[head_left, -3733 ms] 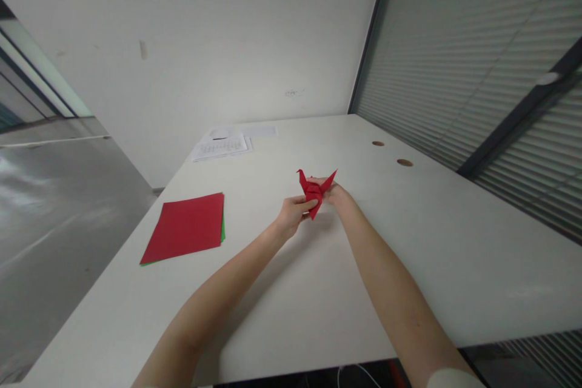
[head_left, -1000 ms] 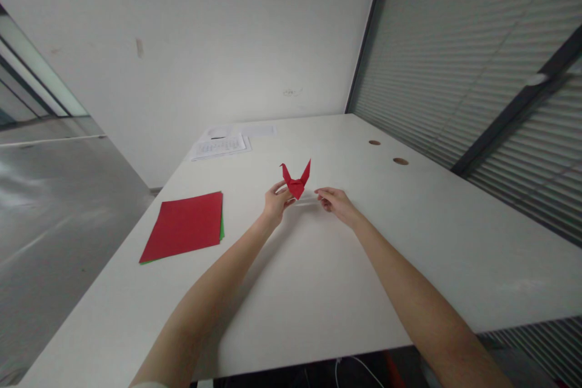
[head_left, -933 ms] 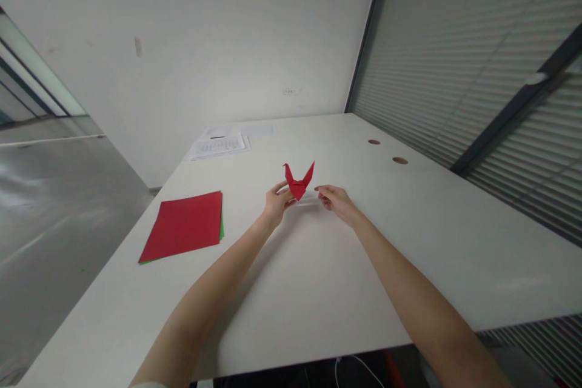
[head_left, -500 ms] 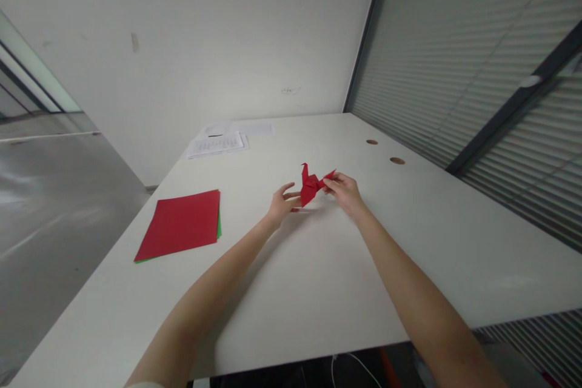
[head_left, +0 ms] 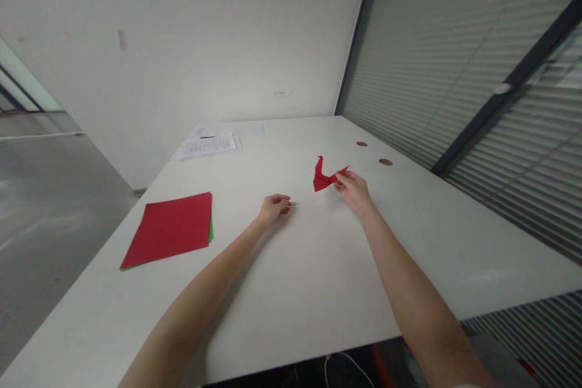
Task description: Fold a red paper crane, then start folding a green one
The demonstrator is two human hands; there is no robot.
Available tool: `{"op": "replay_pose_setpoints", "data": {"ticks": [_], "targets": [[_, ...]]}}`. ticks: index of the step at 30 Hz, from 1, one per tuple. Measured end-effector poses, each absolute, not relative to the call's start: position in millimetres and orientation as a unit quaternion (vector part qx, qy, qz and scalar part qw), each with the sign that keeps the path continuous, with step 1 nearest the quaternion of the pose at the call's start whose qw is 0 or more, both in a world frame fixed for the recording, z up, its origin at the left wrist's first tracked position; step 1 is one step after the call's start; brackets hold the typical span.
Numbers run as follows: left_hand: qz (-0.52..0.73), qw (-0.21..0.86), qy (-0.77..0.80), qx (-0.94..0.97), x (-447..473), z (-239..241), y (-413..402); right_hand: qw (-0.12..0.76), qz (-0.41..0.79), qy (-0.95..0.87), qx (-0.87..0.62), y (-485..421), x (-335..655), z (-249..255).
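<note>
Crane (head_left: 321, 182), one, red, folded paper: we are holding it above the table (head_left: 295, 291), well apart from the red sheet (head_left: 170, 224).

Right hand (head_left: 357, 191): its thumb and fingers are pinching the crane's tail.

Left hand (head_left: 274, 207): it is curling loosely, grasping nothing (whether it is touching the table, we cannot tell).

Change: a moment ago the left hand was at the crane's body; now it is standing apart, and the crane is hanging farther right. The right hand alone is bearing it, which, we are judging, is leaving the body freer to sway about the pinch.

Bearing: the long axis is running roughly left to right. The neck is rising at the left end, its bent tip pointing leftward; the tail is slanting up rightward into the fingers.

Also present: a green sheet (head_left: 211, 230) is showing beneath the red sheet; printed papers (head_left: 209, 145) are lying farther off.
</note>
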State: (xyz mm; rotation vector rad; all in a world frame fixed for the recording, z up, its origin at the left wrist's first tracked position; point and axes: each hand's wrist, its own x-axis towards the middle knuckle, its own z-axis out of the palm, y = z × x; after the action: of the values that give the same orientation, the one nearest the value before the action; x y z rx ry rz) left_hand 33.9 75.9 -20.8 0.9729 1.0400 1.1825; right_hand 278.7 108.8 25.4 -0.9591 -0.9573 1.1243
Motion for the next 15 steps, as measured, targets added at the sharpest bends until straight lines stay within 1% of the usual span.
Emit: {"op": "replay_pose_setpoints", "data": {"ticks": [3, 7, 15], "targets": [[0.509, 0.598, 0.452, 0.423, 34, -21, 76, 0.623, 0.489, -0.435, -0.429, 110, 276, 21], [0.510, 0.588, 0.458, 0.429, 35, -21, 76, 0.595, 0.420, -0.481, -0.488, 122, 286, 18], [0.507, 0.571, 0.466, 0.446, 37, -23, 74, 0.616, 0.340, -0.419, -0.573, 169, 349, 24]]}}
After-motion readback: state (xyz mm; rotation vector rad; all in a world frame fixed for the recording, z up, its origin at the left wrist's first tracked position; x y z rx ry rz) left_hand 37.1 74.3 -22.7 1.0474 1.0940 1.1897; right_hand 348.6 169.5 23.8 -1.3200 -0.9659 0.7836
